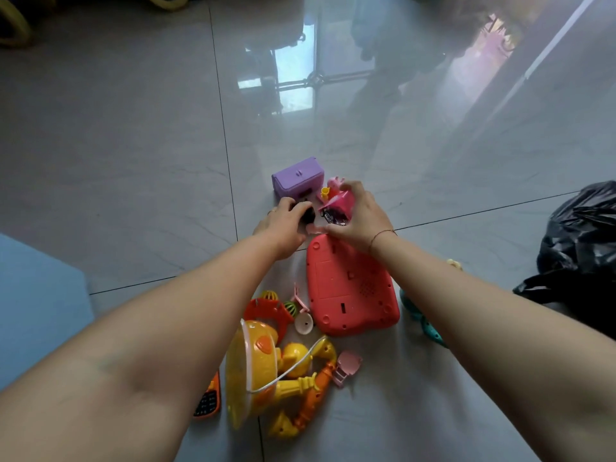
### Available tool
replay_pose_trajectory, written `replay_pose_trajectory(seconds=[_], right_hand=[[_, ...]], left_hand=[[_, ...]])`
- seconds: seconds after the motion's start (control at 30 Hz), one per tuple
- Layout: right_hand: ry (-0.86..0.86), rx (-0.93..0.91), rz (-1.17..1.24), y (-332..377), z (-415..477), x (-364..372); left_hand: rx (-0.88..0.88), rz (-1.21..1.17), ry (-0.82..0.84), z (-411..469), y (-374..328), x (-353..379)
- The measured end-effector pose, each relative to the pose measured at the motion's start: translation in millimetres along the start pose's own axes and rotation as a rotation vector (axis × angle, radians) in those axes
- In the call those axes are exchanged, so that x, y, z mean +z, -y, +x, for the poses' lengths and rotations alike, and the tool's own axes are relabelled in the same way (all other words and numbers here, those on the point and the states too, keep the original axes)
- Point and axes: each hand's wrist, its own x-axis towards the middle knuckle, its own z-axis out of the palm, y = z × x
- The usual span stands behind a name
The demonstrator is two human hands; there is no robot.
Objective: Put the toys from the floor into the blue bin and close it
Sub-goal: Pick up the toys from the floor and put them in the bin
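Both hands gather small toys on the glossy grey tiled floor (pixel 133 161).

The left hand (pixel 281 225) grips a small black toy (pixel 306 213); the right hand (pixel 358 216) clutches what looks like a pink plastic pig figure (pixel 340 195), just beyond the flat red plastic toy tablet (pixel 350 288).

Both arms reach out over grey tiled floor (pixel 133 161). Left hand (pixel 283 225) grips small black toy (pixel 305 213), right hand (pixel 361 218) clutches pink toy (pixel 338 201) with a dark bit. Purple box (pixel 297 176) just beyond hands, red toy tablet (pixel 350 288) face down under right wrist, yellow-orange toys (pixel 263 361) nearer, black bag (pixel 580 248) at right edge
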Motion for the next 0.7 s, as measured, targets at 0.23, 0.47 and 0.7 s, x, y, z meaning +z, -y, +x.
replay_pose_trajectory(seconds=[0.23, 0.47, 0.7], right_hand=[[-0.118, -0.085, 0.247, 17, -19, -16], [0.018, -0.052, 0.696, 53, -74, -41], [0.230, -0.108, 0.901, 143, -128, -33]], left_hand=[[0.056, 0.044, -0.121, -19, -4, 9], [-0.042, -0.076, -0.112, -60, 5, -2], [-0.041, -0.498, -0.479, -190, 35, -100]])
